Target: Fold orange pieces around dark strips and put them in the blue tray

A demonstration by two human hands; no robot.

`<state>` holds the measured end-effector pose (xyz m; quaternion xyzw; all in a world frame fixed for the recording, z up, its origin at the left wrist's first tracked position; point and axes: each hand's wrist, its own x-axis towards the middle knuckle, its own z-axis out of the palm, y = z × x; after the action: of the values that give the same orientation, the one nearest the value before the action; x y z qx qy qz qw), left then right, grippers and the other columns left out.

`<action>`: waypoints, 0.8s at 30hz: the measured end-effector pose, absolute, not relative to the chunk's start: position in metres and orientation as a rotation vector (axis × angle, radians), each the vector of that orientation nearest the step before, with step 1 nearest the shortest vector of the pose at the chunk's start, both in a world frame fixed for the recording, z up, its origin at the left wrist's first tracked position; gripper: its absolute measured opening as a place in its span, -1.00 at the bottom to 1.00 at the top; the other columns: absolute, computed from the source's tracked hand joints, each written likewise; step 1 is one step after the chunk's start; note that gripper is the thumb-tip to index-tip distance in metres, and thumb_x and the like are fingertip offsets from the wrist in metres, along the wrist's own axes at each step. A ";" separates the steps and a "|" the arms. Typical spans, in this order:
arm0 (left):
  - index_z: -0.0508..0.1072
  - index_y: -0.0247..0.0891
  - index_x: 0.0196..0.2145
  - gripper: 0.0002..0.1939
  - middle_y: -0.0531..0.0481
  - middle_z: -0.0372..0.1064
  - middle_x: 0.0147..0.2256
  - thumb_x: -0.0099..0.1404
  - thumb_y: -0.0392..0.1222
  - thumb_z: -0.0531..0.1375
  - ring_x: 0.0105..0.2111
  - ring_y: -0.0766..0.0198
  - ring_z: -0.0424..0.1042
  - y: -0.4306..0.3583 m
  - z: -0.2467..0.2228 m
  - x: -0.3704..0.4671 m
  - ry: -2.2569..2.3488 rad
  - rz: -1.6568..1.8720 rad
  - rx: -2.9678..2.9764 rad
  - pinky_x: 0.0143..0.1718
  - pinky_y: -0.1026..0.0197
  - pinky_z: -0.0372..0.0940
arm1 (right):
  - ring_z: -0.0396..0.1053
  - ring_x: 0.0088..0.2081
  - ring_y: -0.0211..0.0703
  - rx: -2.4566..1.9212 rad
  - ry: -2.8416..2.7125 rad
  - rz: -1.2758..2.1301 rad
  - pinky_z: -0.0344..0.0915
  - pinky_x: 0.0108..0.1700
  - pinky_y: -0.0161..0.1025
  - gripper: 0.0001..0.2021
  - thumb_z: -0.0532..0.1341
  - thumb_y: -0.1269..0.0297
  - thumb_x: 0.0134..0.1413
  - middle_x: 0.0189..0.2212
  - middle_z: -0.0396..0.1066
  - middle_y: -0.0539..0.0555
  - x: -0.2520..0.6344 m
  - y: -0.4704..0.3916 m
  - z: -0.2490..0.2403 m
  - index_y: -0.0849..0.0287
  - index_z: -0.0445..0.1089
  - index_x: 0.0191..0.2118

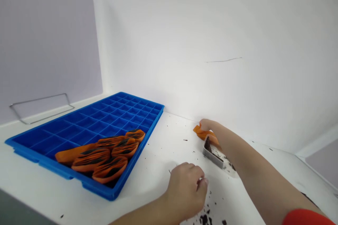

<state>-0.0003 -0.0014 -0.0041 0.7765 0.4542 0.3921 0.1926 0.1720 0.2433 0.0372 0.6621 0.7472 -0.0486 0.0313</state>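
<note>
Right hand (207, 126) clamped on an orange piece (198, 132) near the counter's (157, 158) back edge. Left hand (186, 188) curled nearer the front edge — fingertips hidden, grip can't be told.

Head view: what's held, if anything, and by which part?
Right hand is on the orange piece at its upper edge; fingertips hidden, so a grip can't be confirmed. Left hand is curled, nothing visible in it.

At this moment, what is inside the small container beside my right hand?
Dark fragments are visible inside the small container. Your right forearm covers part of it, so whatever lies there cannot be seen.
</note>
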 end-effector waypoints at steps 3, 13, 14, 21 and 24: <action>0.39 -0.21 -0.48 -0.87 -0.03 0.40 -0.50 0.17 -0.18 0.08 -0.46 0.21 0.33 -0.003 -0.004 0.001 1.261 1.087 2.196 -0.44 0.17 0.13 | 0.35 -0.17 -0.16 1.998 2.153 -0.207 0.37 -0.15 -0.12 -0.70 0.15 0.18 0.18 -0.13 0.33 0.10 0.174 0.249 0.034 0.26 0.30 -0.06; 0.39 -0.23 -0.46 -0.85 -0.04 0.41 -0.48 0.19 -0.20 0.07 -0.45 0.21 0.33 -0.002 0.000 -0.002 1.239 1.122 2.188 -0.42 0.17 0.16 | 0.33 -0.12 -0.14 2.184 2.232 -0.187 0.34 -0.10 -0.08 -0.71 0.16 0.19 0.17 -0.10 0.32 0.11 0.171 0.244 0.035 0.23 0.30 -0.05; 0.40 -0.23 -0.46 -0.85 -0.04 0.41 -0.48 0.19 -0.20 0.07 -0.45 0.21 0.33 -0.002 0.000 -0.002 1.236 1.122 2.181 -0.42 0.17 0.16 | 0.34 -0.14 -0.15 2.235 2.259 -0.200 0.34 -0.11 -0.09 -0.72 0.15 0.19 0.18 -0.11 0.33 0.11 0.171 0.242 0.041 0.23 0.31 -0.06; 0.38 -0.22 -0.14 -0.71 -0.05 0.43 -0.33 0.22 -0.07 0.09 -0.31 0.17 0.35 0.000 0.002 -0.004 1.303 1.245 1.715 -0.24 0.09 0.23 | 0.40 -0.16 -0.10 2.600 2.653 -0.412 0.36 -0.24 -0.26 -0.57 0.10 0.25 0.15 -0.06 0.36 0.20 0.166 0.176 0.085 0.23 0.13 0.13; 0.25 -0.27 0.04 -0.52 -0.13 0.38 -0.18 0.23 0.01 0.11 -0.23 0.18 0.34 0.003 0.004 -0.006 1.190 1.312 1.442 -0.21 0.12 0.25 | 0.42 -0.23 -0.10 2.643 2.800 -0.688 0.39 -0.33 -0.23 -0.58 0.05 0.06 0.17 -0.11 0.39 0.18 0.162 0.109 0.078 0.21 0.17 0.05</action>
<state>-0.0064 0.0035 0.0041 0.5740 0.4740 0.5225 0.4158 0.1622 0.1088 0.0783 0.6263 0.6634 -0.1630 -0.3756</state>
